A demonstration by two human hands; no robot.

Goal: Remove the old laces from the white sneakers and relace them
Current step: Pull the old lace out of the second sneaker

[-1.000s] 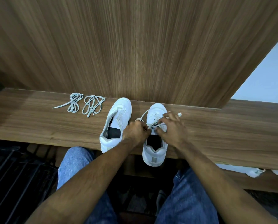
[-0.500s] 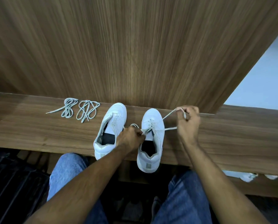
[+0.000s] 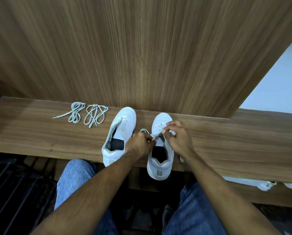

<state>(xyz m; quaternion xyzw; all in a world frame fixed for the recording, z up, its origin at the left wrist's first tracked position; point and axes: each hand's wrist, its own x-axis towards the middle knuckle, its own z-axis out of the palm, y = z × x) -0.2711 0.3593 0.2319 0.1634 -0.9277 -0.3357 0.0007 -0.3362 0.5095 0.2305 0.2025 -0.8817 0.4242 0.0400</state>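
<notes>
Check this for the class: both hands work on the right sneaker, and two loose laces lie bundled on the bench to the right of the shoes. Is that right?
One slip: in the head view the loose laces lie left of the shoes. Both hands, left and right, are indeed at the right sneaker.

No text, label, brand, number or sign can be read anywhere. The heel patch on the right sneaker (image 3: pixel 159 173) is a plain grey rectangle with no lettering that can be made out, and the heel of the left sneaker (image 3: pixel 119 136) shows none either. The dark insoles inside both are too small and shadowed to read.
</notes>
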